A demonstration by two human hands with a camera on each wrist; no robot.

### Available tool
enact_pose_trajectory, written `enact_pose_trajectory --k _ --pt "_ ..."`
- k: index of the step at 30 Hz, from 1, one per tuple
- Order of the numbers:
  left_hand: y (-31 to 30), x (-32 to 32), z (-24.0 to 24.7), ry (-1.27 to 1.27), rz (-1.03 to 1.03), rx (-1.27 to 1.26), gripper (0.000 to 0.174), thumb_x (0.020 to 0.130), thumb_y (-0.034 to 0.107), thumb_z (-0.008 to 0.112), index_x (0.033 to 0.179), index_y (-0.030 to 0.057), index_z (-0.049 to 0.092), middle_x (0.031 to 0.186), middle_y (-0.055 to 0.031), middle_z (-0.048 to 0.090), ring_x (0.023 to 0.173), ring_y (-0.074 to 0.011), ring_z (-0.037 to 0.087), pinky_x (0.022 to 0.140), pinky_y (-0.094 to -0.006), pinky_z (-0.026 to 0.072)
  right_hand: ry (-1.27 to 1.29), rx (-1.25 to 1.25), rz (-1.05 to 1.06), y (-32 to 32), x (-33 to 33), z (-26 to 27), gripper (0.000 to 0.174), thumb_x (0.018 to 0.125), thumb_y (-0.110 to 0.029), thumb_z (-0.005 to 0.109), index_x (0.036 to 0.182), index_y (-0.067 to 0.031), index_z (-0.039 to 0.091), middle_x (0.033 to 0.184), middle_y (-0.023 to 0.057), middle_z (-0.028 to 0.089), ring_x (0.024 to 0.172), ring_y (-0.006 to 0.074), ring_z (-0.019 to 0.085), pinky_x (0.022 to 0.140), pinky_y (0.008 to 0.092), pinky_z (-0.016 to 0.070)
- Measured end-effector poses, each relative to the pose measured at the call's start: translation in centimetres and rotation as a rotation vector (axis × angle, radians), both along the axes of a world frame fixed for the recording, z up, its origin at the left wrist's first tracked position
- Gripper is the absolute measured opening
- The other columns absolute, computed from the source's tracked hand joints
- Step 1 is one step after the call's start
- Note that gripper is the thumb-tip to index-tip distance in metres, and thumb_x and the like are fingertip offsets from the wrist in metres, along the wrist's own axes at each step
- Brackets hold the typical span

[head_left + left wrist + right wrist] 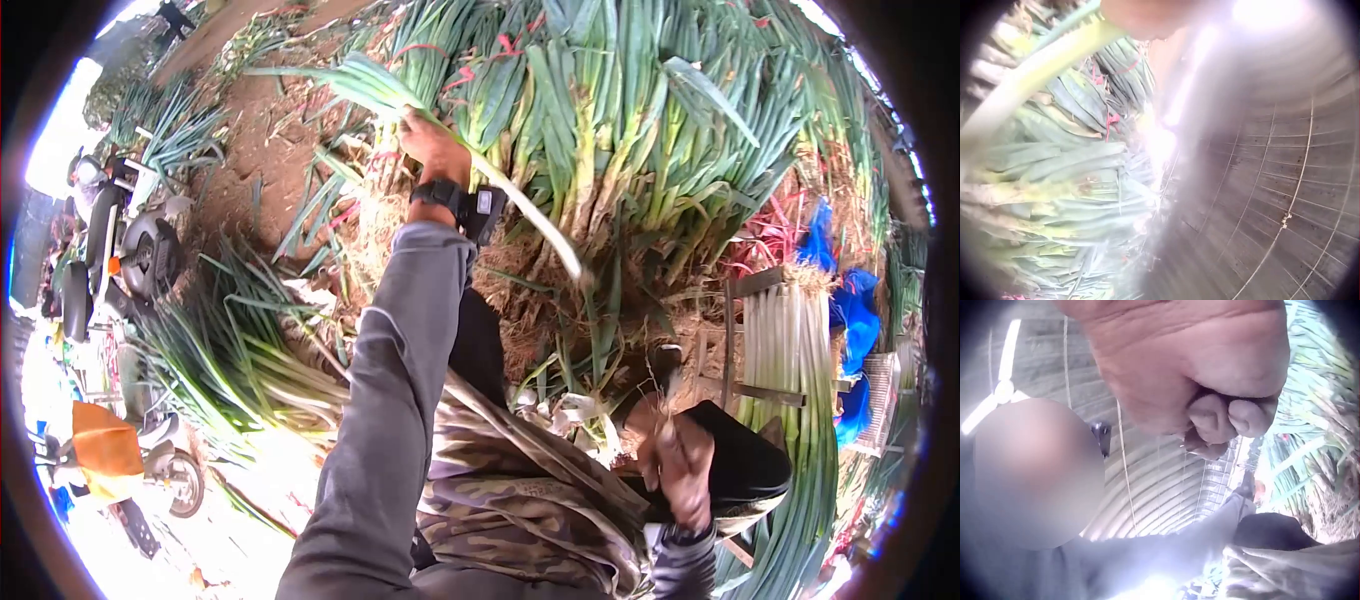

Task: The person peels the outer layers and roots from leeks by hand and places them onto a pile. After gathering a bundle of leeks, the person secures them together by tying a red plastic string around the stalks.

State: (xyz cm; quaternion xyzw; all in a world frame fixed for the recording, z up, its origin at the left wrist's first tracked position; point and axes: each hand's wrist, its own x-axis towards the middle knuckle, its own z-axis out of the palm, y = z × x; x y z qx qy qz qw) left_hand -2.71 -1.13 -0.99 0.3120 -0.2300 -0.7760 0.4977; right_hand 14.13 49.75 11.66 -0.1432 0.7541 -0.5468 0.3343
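Observation:
My left hand [432, 145] reaches forward and grips a single leek [530, 218] where the green leaves begin. Its white stalk slants down to the right, ending in a small root tip, while the leaves point up to the left. Part of that hand [1147, 15] and the pale stalk [1016, 87] fill the top of the left wrist view. Low on the right, near the knee, is my right hand [685, 465], its fingers [1213, 419] curled toward the palm. A blurred brown stringy tuft [667, 388] sticks out from its fingertips in the head view.
Big leek bundles [600, 120] with red ties stand ahead. Loose leeks [250, 360] lie at left; a trimmed row [785, 350] rests against a wooden frame [765, 393] at right. Motorbikes [120, 240] stand far left. Camouflage cloth [520, 500] covers the lap.

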Motion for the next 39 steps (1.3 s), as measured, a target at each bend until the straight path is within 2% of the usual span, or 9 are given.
enact_pose_trajectory --k 2,4,6,12,19,24,28,30,39 --pt "4.7 -0.8 4.6 -0.102 -0.039 -0.003 0.015 0.103 0.021 0.055 0.107 0.0058 0.056 0.087 -0.0061 0.06 0.067 -0.0164 0.056 0.058 -0.0296 0.0466 -0.238 -0.12 -0.121 -0.7 -2.8 -3.1 0.041 0.109 -0.033 0.046 0.116 0.0 0.068 0.083 0.0111 0.068 0.069 0.0109 0.064 0.061 0.0257 0.0502" --pt "7.6 -1.2 5.4 0.063 -0.125 -0.103 0.016 0.103 0.018 0.056 0.113 0.0066 0.052 0.089 -0.0066 0.06 0.069 -0.0146 0.056 0.059 -0.0285 0.0478 0.577 0.33 0.312 -1.6 -6.3 -9.2 0.032 0.102 -0.019 0.058 0.133 -0.0107 0.061 0.124 0.0161 0.063 0.1 0.0336 0.068 0.081 0.0394 0.0557" --pt "10.0 -0.6 6.9 0.063 -0.24 -0.066 0.02 0.102 0.017 0.057 0.117 0.0068 0.048 0.092 -0.0071 0.061 0.07 -0.0157 0.058 0.061 -0.0292 0.0515 1.259 0.508 0.444 -3.6 -7.0 -9.4 0.033 0.097 -0.013 0.064 0.13 -0.0086 0.061 0.123 0.0174 0.062 0.096 0.0361 0.069 0.079 0.0419 0.0569" --pt "15.2 -0.1 5.7 0.285 -0.511 -0.162 0.021 0.095 0.021 0.073 0.104 0.0111 0.056 0.092 -0.0027 0.061 0.08 -0.0188 0.064 0.073 -0.0328 0.0542 0.875 0.214 0.197 -8.4 -7.4 -2.7 0.017 0.091 -0.012 0.073 0.104 -0.0035 0.066 0.09 0.0155 0.068 0.075 0.0325 0.069 0.061 0.0392 0.0528" --pt "19.9 0.7 4.8 0.247 -0.751 -0.16 0.021 0.097 0.023 0.072 0.107 0.011 0.058 0.097 0.0005 0.061 0.085 -0.0152 0.062 0.08 -0.0329 0.0538 1.021 -0.068 -0.173 -12.4 -13.1 -2.4 0.025 0.094 -0.015 0.072 0.109 0.0038 0.067 0.095 0.017 0.071 0.077 0.0259 0.071 0.065 0.0339 0.0568" --pt "20.0 0.2 4.7 0.341 -0.715 -0.145 0.019 0.1 0.025 0.067 0.11 0.0123 0.059 0.102 -0.0009 0.062 0.09 -0.0165 0.06 0.083 -0.0347 0.0507 0.064 -0.164 -0.088 -13.1 -7.5 -3.0 0.036 0.102 -0.032 0.063 0.109 0.0031 0.067 0.081 0.0053 0.067 0.054 0.0112 0.063 0.046 0.026 0.0486" --pt "20.2 0.4 7.0 0.195 -0.688 -0.049 0.025 0.105 0.036 0.055 0.104 0.0124 0.05 0.098 -0.0055 0.056 0.086 -0.0194 0.059 0.071 -0.0365 0.0544 -0.513 -0.658 -0.23 -13.3 -8.8 -11.0 0.04 0.103 -0.038 0.061 0.114 -0.0004 0.062 0.091 0.0039 0.067 0.077 0.0122 0.065 0.065 0.0267 0.051" --pt "19.8 0.0 6.2 0.246 -0.687 -0.082 0.032 0.107 0.039 0.05 0.115 0.0085 0.053 0.101 -0.0058 0.057 0.092 -0.021 0.058 0.088 -0.0412 0.0529 -0.603 -0.841 -0.426 -14.7 -10.4 -12.2 0.035 0.103 -0.039 0.06 0.112 -0.0049 0.063 0.093 0.0031 0.067 0.091 0.0134 0.063 0.077 0.0278 0.0501" --pt "20.8 1.0 5.5 0.197 -0.895 -0.083 0.04 0.102 0.036 0.061 0.125 0.0037 0.055 0.122 -0.013 0.063 0.117 -0.0274 0.06 0.104 -0.0484 0.0483 -0.451 -1.232 -0.719 -16.8 -17.9 -8.7 0.017 0.099 -0.013 0.067 0.113 -0.0028 0.065 0.099 0.0059 0.069 0.091 0.0174 0.069 0.079 0.0264 0.0601"
